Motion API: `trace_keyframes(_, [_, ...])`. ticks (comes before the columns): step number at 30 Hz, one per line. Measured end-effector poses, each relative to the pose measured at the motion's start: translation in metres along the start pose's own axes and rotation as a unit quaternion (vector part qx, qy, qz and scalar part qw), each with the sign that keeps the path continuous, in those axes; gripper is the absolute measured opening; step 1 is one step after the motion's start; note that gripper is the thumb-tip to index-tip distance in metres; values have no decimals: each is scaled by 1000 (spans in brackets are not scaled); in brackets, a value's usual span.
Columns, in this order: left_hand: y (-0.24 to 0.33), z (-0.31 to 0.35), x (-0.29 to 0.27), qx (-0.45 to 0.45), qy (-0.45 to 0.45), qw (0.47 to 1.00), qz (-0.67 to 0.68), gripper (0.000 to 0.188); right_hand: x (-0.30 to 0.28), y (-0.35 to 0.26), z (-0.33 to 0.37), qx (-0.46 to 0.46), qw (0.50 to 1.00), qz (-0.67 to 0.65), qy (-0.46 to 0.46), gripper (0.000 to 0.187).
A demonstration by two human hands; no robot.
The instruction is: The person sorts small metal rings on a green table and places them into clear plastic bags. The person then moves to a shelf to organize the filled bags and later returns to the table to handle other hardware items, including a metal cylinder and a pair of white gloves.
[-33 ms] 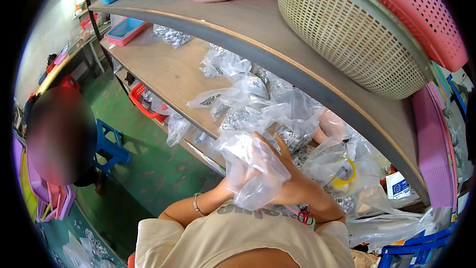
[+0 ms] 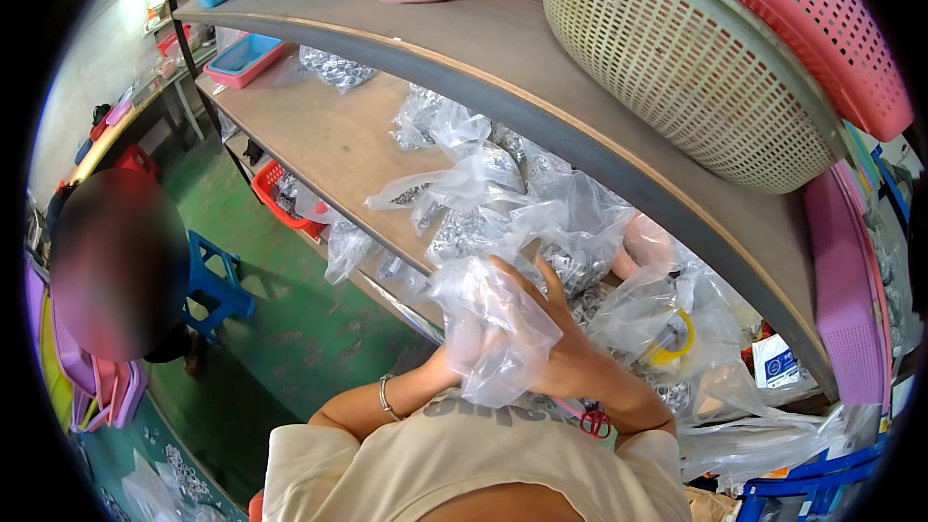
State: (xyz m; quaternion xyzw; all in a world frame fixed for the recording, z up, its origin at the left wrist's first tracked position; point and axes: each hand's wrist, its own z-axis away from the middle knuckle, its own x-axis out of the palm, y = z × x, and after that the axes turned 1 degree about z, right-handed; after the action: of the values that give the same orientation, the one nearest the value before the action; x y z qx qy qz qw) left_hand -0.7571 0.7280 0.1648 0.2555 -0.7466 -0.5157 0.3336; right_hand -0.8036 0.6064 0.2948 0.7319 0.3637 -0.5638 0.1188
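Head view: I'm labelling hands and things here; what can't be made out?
All in the head view:
Left hand: finger positions, veiled by the crumpled plastic bag.
Right hand: palm, covered by the same bag.
Bagged silvery pieces: shapes too small to tell.
Pink basket, upper right: part cut off by the upper edge.
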Motion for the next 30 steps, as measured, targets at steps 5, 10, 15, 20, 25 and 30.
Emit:
trace_keyframes(5, [-26,-13,-11,138,-133,972,-134,38,13,31,-5,-109,977,-149,102,40])
trace_keyframes(10, [31,-23,-39,-218,-240,932,160,49,9,36,-3,278,745,-462,394,24])
trace_keyframes(15, [15,-66,-100,-102,-169,980,10,36,1,70,0,251,472,-767,355,10])
trace_keyframes(20, [48,-155,-56,93,-8,977,-194,27,0,98,0,38,161,-971,171,8])
trace_keyframes(25, [25,-228,-33,243,-105,885,-383,27,22,103,-14,-20,64,-991,120,14])
trace_keyframes(30, [14,-231,-22,338,-61,899,-272,19,32,112,-10,4,135,-970,202,16])
